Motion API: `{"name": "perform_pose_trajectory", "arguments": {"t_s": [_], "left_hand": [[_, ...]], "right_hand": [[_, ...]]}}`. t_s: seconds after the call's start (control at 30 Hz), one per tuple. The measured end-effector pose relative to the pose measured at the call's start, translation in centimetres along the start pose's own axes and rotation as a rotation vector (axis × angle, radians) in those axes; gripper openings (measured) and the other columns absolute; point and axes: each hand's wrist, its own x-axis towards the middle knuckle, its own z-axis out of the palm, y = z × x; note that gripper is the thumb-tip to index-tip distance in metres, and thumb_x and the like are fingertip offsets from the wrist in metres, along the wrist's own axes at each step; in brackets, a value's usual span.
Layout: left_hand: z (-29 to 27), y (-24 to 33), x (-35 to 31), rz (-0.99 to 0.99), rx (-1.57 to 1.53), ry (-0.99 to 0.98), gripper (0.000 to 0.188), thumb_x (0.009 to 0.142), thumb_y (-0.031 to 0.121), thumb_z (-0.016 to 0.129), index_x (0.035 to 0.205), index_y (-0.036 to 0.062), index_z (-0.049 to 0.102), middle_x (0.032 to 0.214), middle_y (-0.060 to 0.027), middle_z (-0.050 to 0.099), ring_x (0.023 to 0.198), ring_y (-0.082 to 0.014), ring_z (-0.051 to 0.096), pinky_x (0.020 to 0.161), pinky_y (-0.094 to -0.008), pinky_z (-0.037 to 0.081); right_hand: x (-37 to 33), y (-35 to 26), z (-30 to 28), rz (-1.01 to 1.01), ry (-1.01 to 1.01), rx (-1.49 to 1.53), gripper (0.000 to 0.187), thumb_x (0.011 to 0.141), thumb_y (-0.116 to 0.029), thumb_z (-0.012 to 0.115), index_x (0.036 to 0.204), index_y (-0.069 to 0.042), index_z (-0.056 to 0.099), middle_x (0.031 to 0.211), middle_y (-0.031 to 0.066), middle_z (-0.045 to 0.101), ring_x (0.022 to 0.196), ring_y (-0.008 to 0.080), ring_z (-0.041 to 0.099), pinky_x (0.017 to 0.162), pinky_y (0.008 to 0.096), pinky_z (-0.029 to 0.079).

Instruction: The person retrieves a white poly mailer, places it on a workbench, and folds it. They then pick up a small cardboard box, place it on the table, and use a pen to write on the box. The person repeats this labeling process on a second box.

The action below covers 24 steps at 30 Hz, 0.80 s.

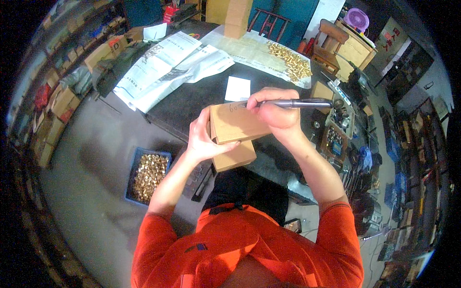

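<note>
My left hand grips the left end of a small brown cardboard box, its thumb along the near edge. In my right hand is a dark pen, its tip at the far edge of the box's upper face, beside some handwritten marks. The right hand rests against that face. Under the held box, nearer to me, a second brown cardboard box shows in part. A white slip of paper lies on the dark table just beyond the box.
Newspaper sheets cover the table's far left. Many small brass-coloured parts are spread on paper at the far right, near a tall cardboard box. A blue crate of brass parts stands on the floor at left. Metal parts crowd the right side.
</note>
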Motion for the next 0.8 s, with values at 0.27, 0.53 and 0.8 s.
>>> {"name": "perform_pose_trajectory", "arguments": {"t_s": [0.27,0.53,0.8], "left_hand": [[0.21,-0.24,0.06,-0.004,-0.019,0.003,0.082,0.047,0.027,0.086,0.114,0.0001,0.047,0.101,-0.0111,0.062,0.095,-0.0195,0.061,0.086,-0.0338,0.047],[0.11,-0.28,0.02,0.016,-0.007,-0.015,0.082,0.048,0.025,0.086,0.115,-0.0006,0.046,0.104,-0.0114,0.060,0.097,-0.0186,0.060,0.087,-0.0329,0.047],[-0.02,-0.35,0.05,0.014,0.004,-0.011,0.082,0.049,0.023,0.087,0.115,-0.0008,0.046,0.104,-0.0114,0.061,0.097,-0.0185,0.060,0.087,-0.0329,0.047]], "right_hand": [[-0.16,0.14,0.17,-0.052,0.052,0.062,0.014,0.065,-0.005,0.051,0.068,-0.001,0.064,0.066,0.0057,0.063,0.064,0.0114,0.058,0.063,0.0250,0.045],[-0.18,0.23,-0.61,-0.006,0.063,0.073,0.015,0.063,-0.003,0.050,0.066,0.000,0.064,0.067,0.0053,0.063,0.062,0.0107,0.056,0.061,0.0240,0.045],[-0.03,0.23,-0.36,-0.070,0.053,-0.029,0.016,0.062,-0.002,0.049,0.066,0.000,0.064,0.066,0.0067,0.063,0.061,0.0126,0.057,0.059,0.0241,0.044]]}}
